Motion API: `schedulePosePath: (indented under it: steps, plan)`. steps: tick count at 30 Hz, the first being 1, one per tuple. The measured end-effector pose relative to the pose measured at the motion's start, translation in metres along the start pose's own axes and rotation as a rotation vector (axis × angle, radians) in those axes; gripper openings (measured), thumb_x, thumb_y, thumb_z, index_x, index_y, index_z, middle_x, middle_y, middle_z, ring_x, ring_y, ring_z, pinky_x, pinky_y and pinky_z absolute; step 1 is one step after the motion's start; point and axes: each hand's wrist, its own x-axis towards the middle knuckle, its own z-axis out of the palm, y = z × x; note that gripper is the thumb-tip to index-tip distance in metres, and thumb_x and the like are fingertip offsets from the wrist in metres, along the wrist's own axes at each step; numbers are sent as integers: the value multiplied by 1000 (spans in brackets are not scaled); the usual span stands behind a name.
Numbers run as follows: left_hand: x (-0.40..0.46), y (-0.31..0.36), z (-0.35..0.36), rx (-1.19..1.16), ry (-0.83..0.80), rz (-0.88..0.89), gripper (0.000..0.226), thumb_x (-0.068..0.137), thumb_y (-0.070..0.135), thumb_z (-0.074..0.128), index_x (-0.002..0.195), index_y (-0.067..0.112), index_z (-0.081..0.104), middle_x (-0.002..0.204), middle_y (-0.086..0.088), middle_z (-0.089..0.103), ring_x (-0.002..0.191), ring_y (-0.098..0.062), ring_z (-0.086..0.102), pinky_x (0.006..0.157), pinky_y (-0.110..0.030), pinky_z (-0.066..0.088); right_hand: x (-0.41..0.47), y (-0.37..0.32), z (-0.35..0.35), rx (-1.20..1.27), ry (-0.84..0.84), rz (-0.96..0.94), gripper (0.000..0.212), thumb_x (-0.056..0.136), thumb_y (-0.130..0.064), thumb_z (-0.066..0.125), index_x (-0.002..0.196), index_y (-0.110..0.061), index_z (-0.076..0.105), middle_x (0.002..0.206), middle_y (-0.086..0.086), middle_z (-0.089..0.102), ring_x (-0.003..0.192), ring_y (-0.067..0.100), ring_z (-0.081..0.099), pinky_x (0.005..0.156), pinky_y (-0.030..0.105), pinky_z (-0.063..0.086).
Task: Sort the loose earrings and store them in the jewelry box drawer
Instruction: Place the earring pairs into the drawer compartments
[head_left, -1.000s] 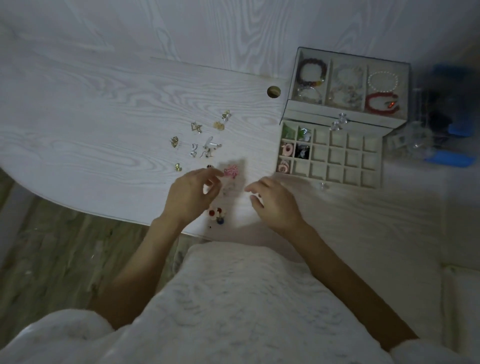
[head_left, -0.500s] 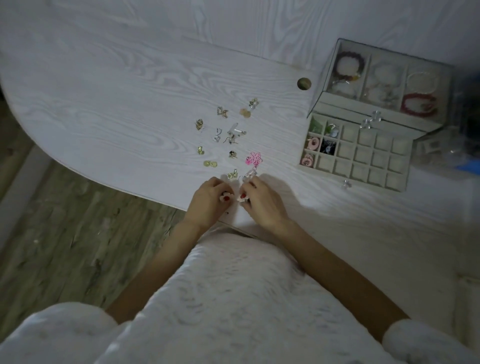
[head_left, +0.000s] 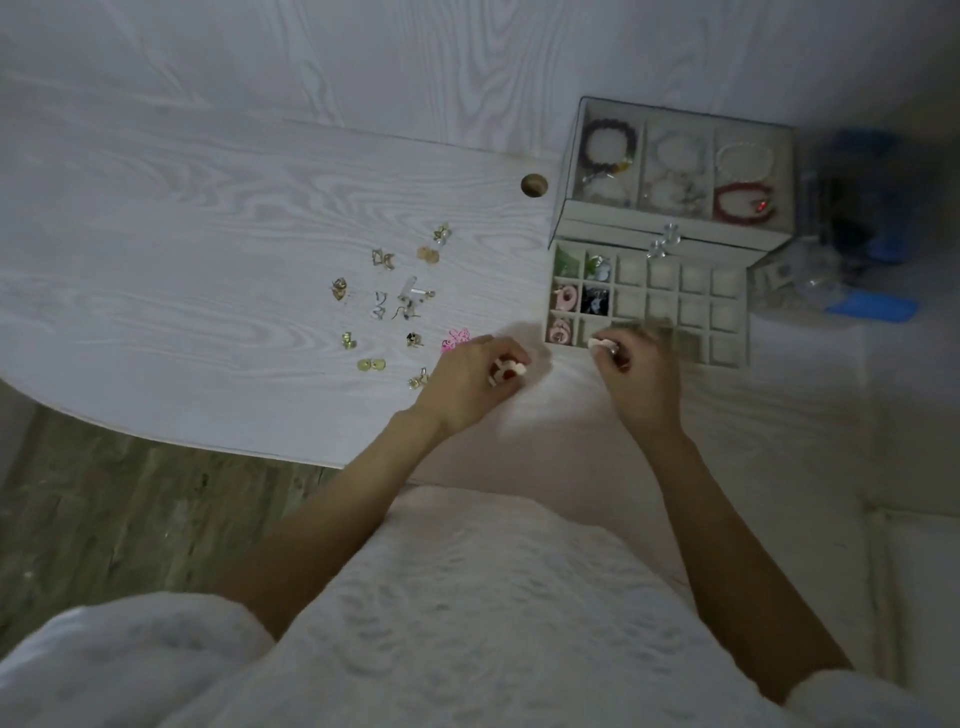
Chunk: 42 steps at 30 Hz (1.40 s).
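Earrings (head_left: 395, 301) lying loose on counter (head_left: 182, 260), left of open jewelry box drawer (head_left: 670, 306). Left hand (head_left: 467, 382) pinching white-red earring (head_left: 506, 370); right hand (head_left: 641, 376) pinching pale earring (head_left: 602, 344) over drawer's front-left edge.

On the white table (head_left: 156, 249) both hands pinch small white-and-red earrings — the left hand (head_left: 467, 379) beside the loose earrings (head_left: 395, 296), the right hand (head_left: 636, 374) at the open drawer (head_left: 727, 312) — front edge of its grid
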Motion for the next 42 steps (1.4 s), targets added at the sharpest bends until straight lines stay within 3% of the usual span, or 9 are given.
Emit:
schedulePosePath:
  steps: [5,8,11,14,20,25,30,36,42]
  plan:
    - [48,28,21,-79,74,-11,20,77,12,69,96,16,67,97,-10,66,83,-24,63,77,-34,51,25,-3,-2,-8,-52,93,29,83,-16,66,110,-7,63,94,13,68,75,14,55,67,20,36]
    - [68,41,31,-125,100,-27,25,73,12,71,98,16,67,99,-8,69,86,-22,63,79,-36,52,26,1,-4,29,-61,63,31,76,-20,73,102,-6,64,87,12,67,71,19,58,62,22,38]
    - [79,50,40,-108,49,-18,29,75,14,73,103,14,66,101,-10,70,92,-25,65,83,-38,52,22,4,-9,61,-59,18,19,73,-5,68,92,-6,66,81,13,66,70,24,60,54,8,33]
    - [84,52,44,-7,33,6,22,82,15,65,104,14,68,100,-11,71,92,-30,65,80,-38,52,17,3,-14,63,-65,6,28,72,8,59,96,-4,67,82,11,68,70,16,55,55,3,34]
    - [87,49,42,175,7,77,18,82,14,62,99,11,69,97,-14,68,86,-32,64,73,-38,50,15,3,-10,32,-56,-14,28,78,2,60,104,-7,66,92,11,69,82,23,61,62,13,29]
    - [84,48,44,274,21,132,16,84,14,61,95,6,69,91,-18,68,84,-34,62,70,-37,46,27,1,-5,12,-40,-20,17,77,1,63,94,-3,64,88,15,66,80,28,60,68,33,47]
    - [79,47,42,265,82,123,17,84,11,59,98,8,68,94,-16,69,83,-34,61,69,-36,44,30,2,-6,-140,-101,-100,9,80,-11,63,84,-7,70,82,15,63,77,29,57,62,33,41]
    - [76,50,39,367,102,120,19,87,16,56,100,5,65,97,-17,65,88,-33,55,65,-36,39,31,-5,-6,-254,-92,-81,14,85,-14,58,94,-8,68,87,13,69,80,29,62,60,31,42]
    - [75,45,37,452,145,227,8,63,11,74,60,11,66,61,-7,65,56,-28,56,49,-26,43,33,-10,5,-493,-35,-93,11,83,-2,55,91,-3,61,92,21,62,86,37,59,64,38,45]
